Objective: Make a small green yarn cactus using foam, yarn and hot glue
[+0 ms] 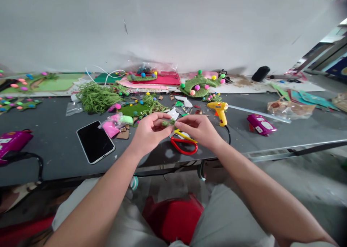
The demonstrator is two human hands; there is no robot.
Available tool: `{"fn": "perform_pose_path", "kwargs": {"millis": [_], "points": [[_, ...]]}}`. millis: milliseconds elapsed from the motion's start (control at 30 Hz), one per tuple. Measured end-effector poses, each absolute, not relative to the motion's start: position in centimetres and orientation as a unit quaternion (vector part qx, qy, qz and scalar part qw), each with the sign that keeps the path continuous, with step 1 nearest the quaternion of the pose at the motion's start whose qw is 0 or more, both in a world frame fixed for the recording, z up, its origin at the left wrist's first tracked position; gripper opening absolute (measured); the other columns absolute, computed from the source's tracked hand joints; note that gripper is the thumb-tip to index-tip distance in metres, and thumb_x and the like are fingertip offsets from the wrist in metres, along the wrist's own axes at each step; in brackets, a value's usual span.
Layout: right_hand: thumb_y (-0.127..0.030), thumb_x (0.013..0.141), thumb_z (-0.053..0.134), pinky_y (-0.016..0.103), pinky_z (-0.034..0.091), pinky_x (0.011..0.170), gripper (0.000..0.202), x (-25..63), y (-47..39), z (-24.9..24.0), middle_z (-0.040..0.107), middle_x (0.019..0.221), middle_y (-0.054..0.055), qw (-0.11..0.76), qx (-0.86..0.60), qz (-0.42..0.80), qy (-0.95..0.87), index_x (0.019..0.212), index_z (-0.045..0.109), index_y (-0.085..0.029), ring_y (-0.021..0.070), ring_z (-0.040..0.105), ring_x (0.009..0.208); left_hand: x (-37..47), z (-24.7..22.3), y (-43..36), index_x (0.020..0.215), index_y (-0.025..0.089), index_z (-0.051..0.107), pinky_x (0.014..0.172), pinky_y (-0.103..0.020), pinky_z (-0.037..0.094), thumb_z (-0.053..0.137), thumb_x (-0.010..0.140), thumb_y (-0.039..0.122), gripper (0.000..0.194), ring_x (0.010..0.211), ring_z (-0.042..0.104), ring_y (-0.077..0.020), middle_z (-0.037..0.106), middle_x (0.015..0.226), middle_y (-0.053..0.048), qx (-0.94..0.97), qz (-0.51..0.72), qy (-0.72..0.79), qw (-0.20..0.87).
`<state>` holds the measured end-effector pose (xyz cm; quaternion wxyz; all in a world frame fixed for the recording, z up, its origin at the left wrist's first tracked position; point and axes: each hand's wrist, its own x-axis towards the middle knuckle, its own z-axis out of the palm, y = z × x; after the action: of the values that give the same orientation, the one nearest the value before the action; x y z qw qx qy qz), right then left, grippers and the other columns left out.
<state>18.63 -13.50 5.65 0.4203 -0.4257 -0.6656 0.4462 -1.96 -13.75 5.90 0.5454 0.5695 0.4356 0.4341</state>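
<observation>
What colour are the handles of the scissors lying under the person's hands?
The scissors have one red handle and one yellow one, clearest in the head view, just below the right hand.

Bright even light, soft shadows, wide-angle bending (edges blurred)

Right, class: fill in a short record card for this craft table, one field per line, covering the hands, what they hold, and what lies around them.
hands: left hand and right hand meet above the table's front edge
held: small green piece pinched between both hands
under hands: red scissors
right of hands: yellow glue gun, purple pack
left of hands: phone face up, pink bag
behind: green yarn, cactus with pompoms
</observation>
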Motion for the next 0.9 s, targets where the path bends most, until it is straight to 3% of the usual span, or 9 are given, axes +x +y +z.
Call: {"fn": "perform_pose_path", "kwargs": {"millis": [267, 900], "points": [[-0.048, 0.084, 0.078, 0.029, 0.056, 0.069, 0.031, 18.6, -13.4, 5.4, 0.079, 0.086, 0.005, 0.411, -0.444, 0.428, -0.672, 0.091, 0.080, -0.018, 0.0167, 0.069, 0.075, -1.8, 5.1, -13.4, 0.107, 0.017, 0.069, 0.070, -0.023, 0.053, 0.087, 0.076, 0.029, 0.037, 0.072, 0.069, -0.0127, 0.072, 0.074, 0.002, 0.551, 0.450, 0.427, 0.558], [-0.046, 0.085, 0.078, 0.028, 0.052, 0.067, 0.029, 18.6, -13.2, 5.0, 0.076, 0.083, 0.004, 0.400, -0.439, 0.446, -0.669, 0.091, 0.078, -0.017, 0.0142, 0.065, 0.071, -1.8, 4.7, -13.3, 0.106, 0.017, 0.071, 0.071, -0.024, 0.055, 0.087, 0.076, 0.027, 0.036, 0.072, 0.071, -0.0135, 0.073, 0.075, 0.001, 0.541, 0.456, 0.427, 0.563]]}}
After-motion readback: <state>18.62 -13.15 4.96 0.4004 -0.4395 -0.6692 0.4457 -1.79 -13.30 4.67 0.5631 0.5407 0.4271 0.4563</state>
